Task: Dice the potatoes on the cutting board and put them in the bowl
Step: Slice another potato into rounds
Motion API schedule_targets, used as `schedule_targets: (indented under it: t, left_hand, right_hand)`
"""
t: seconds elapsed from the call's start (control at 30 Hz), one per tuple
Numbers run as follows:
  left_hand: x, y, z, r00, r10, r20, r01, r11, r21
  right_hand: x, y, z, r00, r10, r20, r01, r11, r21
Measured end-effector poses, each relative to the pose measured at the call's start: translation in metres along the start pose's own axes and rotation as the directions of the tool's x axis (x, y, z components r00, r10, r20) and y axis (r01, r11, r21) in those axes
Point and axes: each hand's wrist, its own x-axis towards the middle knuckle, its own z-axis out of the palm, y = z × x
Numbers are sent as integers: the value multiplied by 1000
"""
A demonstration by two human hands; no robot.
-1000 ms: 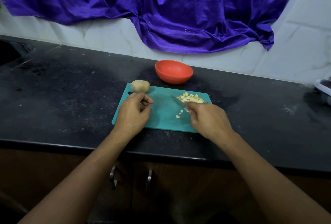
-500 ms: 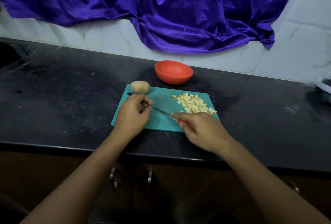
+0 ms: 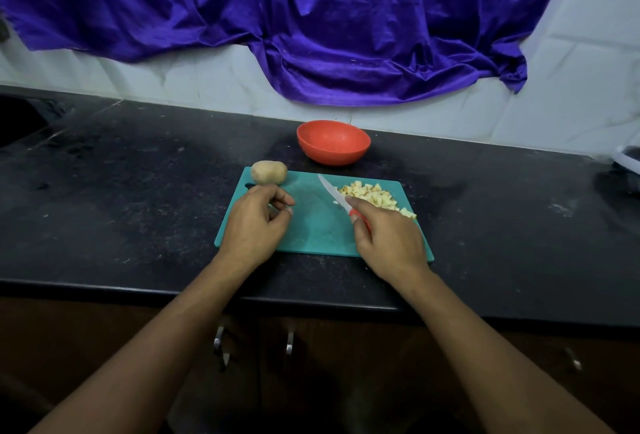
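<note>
- Half a second before, the knife [image 3: 333, 193] pointed left across the cutting board [image 3: 313, 225]; it had since swung beside the diced potato [image 3: 375, 196] on the board's right, herding the pile for transfer.
- The right hand [image 3: 388, 237] gripped its red handle, forefinger along the blade.
- The left hand [image 3: 254, 220], loosely curled and empty, rested on the board near the whole potato [image 3: 269, 172].
- The red bowl [image 3: 333, 142] sat behind the board, apparently empty.

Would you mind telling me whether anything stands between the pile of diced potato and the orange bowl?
Nothing visible does. The diced potato lies at the cutting board's far right, and only bare board edge and black counter separate it from the bowl. The whole potato sits off to the left.
</note>
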Motion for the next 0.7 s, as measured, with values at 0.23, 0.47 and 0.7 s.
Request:
schedule_targets:
  t: [0.23,0.47,0.7]
  left_hand:
    - [35,2,0,994,51,-96,-32,981,191]
    - [75,-7,4,994,-87,73,39,866,498]
    - [59,-7,-3,984,-11,175,-63,910,410]
  right_hand:
    - [-2,1,1,999,-1,-49,3,999,41]
    - [-1,2,0,999,11,-35,-9,999,43]
    - [-1,2,0,999,11,-31,-10,999,41]
